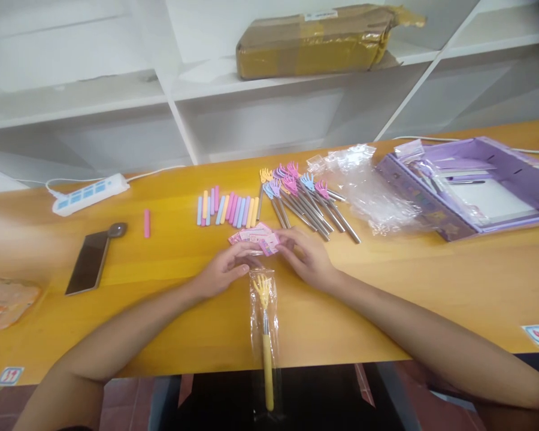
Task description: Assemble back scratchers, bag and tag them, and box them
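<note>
My right hand (pixel 308 258) pinches a small pink printed card (pixel 269 243) between thumb and fingers. My left hand (pixel 224 270) is open, thumb apart from the stretched fingers, its index fingertip at that card. Just behind lie more pink cards (pixel 245 234), fanned in a loose pile and partly hidden by the fingers. Below my hands, a yellow hand-shaped back scratcher (pixel 268 359) lies in a clear plastic sleeve (pixel 275 311), its handle reaching past the table's front edge. The sleeve's top end is close to my left thumb.
Metal back scratchers (pixel 309 206) with coloured claws lie heaped behind. Left of them are coloured handle tubes (pixel 229 209), with one pink tube (pixel 147 223) apart. Clear bags (pixel 363 185) and a purple box (pixel 458 224) stand right; a phone (pixel 88 261) and power strip (pixel 91 194) left.
</note>
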A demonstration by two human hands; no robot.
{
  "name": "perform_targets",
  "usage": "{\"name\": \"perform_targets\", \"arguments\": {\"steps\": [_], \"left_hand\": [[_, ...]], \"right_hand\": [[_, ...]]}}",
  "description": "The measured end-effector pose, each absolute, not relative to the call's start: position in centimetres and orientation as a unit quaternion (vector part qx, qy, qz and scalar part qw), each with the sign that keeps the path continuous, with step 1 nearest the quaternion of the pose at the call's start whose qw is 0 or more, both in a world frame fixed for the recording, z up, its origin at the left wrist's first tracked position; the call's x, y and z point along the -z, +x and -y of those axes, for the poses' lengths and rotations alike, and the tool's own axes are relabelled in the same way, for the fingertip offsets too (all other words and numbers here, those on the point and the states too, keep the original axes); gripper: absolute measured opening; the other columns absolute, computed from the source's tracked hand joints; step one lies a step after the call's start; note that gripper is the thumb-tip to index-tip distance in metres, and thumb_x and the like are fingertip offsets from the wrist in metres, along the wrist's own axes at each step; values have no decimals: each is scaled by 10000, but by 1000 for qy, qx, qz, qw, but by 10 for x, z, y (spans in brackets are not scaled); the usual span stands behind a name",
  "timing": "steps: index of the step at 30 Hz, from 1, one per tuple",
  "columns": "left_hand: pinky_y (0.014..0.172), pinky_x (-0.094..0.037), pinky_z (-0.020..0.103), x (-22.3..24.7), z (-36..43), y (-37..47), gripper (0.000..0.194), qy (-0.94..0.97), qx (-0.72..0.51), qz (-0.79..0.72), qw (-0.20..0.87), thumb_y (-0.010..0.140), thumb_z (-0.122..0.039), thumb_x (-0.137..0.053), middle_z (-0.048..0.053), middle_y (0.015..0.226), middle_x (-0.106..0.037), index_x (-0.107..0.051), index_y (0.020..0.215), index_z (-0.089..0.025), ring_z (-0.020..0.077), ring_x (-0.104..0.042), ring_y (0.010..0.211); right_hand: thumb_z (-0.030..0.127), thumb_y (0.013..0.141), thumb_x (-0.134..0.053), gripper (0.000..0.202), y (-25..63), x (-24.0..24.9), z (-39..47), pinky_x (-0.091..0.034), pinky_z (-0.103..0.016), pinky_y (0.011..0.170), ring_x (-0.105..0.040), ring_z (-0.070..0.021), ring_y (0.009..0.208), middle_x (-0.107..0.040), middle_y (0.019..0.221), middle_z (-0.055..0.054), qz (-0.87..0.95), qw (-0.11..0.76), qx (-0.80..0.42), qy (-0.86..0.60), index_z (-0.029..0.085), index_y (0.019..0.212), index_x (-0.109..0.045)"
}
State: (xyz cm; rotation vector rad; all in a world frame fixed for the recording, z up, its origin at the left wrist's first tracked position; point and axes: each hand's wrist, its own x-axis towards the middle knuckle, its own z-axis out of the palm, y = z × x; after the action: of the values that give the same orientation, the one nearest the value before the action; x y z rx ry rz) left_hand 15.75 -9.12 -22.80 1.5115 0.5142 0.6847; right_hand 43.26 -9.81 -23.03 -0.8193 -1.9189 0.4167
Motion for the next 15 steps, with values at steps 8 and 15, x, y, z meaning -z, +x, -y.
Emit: {"name": "perform_targets", "arguments": {"steps": [8,15], "left_hand": [[1186,-506,473,232,94,158,565,661,-301,-193,660,1068,-342,-673,164,1575,-619,-530,1610,-274,314,-665,1383],[1291,-396,504,230,94,159,620,663,-288,-182,667,1054,-368,-693,166,1676,-514,-494,1635,-286,335,-506,1555]], "right_hand": [[134,1064,-576,363,432,232,100,-566,-330,817,-681,-173,939,-690,1047,-62,825,451,-142,-308,242,1404,-642],[109,1024,-627,229,434,233,98,-565,-323,825,-683,-173,967,-692,1093,-68,832,451,-146,-288,221,1222,-651]]}}
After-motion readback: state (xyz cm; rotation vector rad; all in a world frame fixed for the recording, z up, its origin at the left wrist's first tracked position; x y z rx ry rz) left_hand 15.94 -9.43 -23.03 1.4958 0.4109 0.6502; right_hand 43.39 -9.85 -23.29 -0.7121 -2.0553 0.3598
